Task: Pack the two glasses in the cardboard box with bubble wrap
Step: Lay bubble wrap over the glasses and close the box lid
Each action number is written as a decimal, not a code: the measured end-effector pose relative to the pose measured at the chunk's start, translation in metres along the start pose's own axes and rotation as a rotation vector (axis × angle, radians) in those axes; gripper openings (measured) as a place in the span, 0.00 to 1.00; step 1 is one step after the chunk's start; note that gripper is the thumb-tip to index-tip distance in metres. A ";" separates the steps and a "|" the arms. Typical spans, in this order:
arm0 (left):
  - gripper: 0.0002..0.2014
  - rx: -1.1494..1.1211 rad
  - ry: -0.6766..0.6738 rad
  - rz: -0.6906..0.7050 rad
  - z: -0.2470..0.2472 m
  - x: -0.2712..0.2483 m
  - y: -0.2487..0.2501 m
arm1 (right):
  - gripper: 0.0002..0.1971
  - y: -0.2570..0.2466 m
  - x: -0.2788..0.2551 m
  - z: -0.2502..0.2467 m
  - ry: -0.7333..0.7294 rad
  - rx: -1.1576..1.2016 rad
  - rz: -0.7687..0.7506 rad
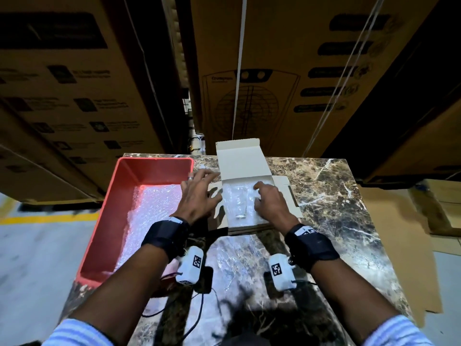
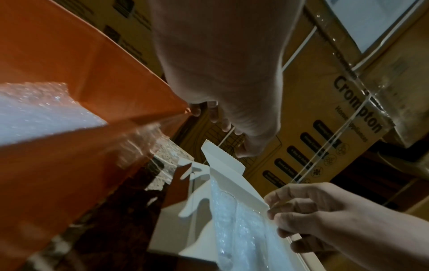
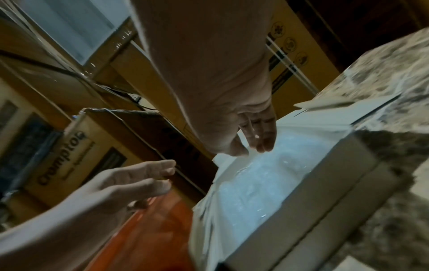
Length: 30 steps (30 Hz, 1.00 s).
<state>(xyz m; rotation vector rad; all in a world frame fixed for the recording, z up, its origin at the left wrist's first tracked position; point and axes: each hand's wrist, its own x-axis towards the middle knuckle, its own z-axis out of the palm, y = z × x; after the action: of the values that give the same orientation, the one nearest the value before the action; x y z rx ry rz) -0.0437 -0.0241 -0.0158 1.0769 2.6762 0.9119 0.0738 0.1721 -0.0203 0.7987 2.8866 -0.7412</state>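
An open cardboard box (image 1: 243, 162) stands mid-table with its lid flap upright. Bubble wrap (image 1: 233, 196) lines it, and one clear glass (image 1: 240, 204) lies on the wrap with its base toward me. No second glass shows. My right hand (image 1: 267, 199) is inside the box on the right side, its bent fingertips (image 3: 263, 144) pressing down on the wrap (image 3: 253, 185). My left hand (image 1: 198, 193) hovers over the box's left flap with fingers spread and holds nothing. In the right wrist view the left hand (image 3: 139, 180) is flat, beside the box (image 3: 308, 190).
A red plastic bin (image 1: 104, 216) with more bubble wrap (image 1: 154, 206) stands at the left, touching the box's flap. A loose clear sheet (image 1: 232, 258) lies on the marble table (image 1: 336, 208) in front of the box. Large cartons (image 1: 287, 83) rise behind the table.
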 end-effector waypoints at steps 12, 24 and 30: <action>0.30 -0.068 -0.179 -0.348 -0.067 -0.061 -0.089 | 0.12 -0.178 -0.013 0.053 -0.267 0.673 -0.101; 0.39 0.148 -0.666 -0.564 -0.064 -0.100 -0.162 | 0.31 -0.226 -0.023 0.131 -0.596 -0.193 -0.201; 0.35 -0.048 -0.678 -0.641 -0.066 -0.100 -0.166 | 0.48 -0.227 -0.031 0.154 -0.629 -0.437 -0.285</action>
<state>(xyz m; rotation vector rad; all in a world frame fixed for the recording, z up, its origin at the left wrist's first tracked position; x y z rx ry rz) -0.0892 -0.2170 -0.0684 0.3507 2.1649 0.3845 -0.0231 -0.0842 -0.0527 0.0739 2.4448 -0.2729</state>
